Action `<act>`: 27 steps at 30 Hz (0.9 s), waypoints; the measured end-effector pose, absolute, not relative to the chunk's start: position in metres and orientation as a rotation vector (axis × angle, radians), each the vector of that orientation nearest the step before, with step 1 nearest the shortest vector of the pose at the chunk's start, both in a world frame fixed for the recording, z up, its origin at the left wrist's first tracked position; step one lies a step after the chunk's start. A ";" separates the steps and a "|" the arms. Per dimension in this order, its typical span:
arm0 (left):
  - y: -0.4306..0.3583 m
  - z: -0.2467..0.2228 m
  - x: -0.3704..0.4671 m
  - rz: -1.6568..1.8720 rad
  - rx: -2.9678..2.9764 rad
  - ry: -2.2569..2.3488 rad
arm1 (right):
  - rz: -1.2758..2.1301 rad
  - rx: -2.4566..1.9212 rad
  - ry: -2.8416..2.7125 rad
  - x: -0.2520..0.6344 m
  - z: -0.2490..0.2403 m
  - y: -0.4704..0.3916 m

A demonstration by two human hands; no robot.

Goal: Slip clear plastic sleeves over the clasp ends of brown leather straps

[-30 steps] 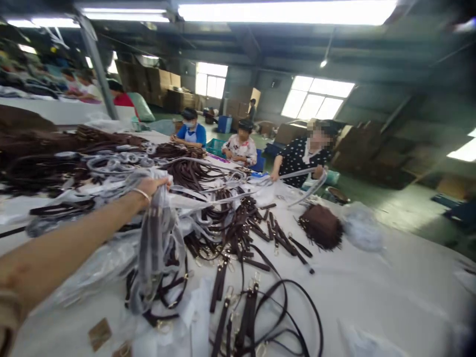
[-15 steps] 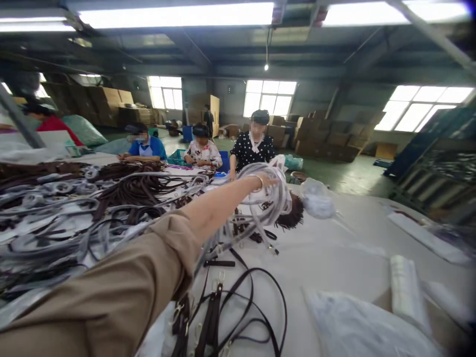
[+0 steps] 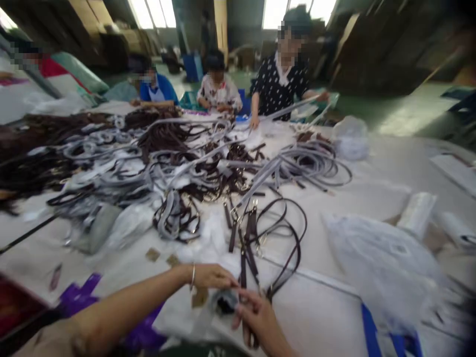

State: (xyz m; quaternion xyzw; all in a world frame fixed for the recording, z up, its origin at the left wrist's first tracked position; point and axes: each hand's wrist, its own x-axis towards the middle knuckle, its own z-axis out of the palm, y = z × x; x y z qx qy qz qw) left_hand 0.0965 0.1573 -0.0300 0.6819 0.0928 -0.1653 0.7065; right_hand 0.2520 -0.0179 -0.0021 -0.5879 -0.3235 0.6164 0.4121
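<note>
My left hand (image 3: 213, 275), with a bracelet at the wrist, reaches in from the left, palm down. Its fingertips are closed together at a dark brown strap (image 3: 243, 267). Facing it, my right hand (image 3: 258, 315) has its fingers bent round the lower part of that strap, and a dark end shows beneath them. Motion blurs the fingertips of both hands. Just beyond lie more brown straps with gold-coloured clasps (image 3: 255, 203) and a looped thin strap (image 3: 297, 243). A small grey roll (image 3: 224, 301) with a dark centre sits between my hands, near the left one.
A heap of grey-wrapped and brown straps (image 3: 163, 139) covers the left and middle table. A grey-wrapped bundle (image 3: 316, 163) lies further back. Plastic bags (image 3: 379, 258) and a white roll (image 3: 416, 213) are at right. Across the table a co-worker (image 3: 282, 84) handles a long grey strip.
My left hand has let go of the grey-wrapped bundle, which now lies on the table, and has drawn back near me. My right hand has come into view. The view has tilted down.
</note>
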 end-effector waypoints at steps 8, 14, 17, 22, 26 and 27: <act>0.093 -0.012 0.028 -0.304 1.432 0.327 | 1.788 -1.511 -0.782 0.203 0.015 -0.065; 0.061 -0.001 -0.001 -0.255 1.798 0.238 | 1.538 -1.859 -1.189 0.163 0.030 -0.092; 0.052 0.005 -0.008 -0.159 1.941 0.167 | 1.532 -1.837 -1.217 0.150 0.035 -0.099; 0.025 0.013 -0.016 0.218 2.202 0.346 | 1.393 -1.832 -1.329 0.147 0.035 -0.108; -0.017 0.012 -0.018 0.475 2.288 0.700 | 1.233 -1.928 -1.515 0.154 0.028 -0.110; -0.028 0.011 -0.017 0.500 2.278 0.758 | 1.202 -1.932 -1.571 0.155 0.025 -0.110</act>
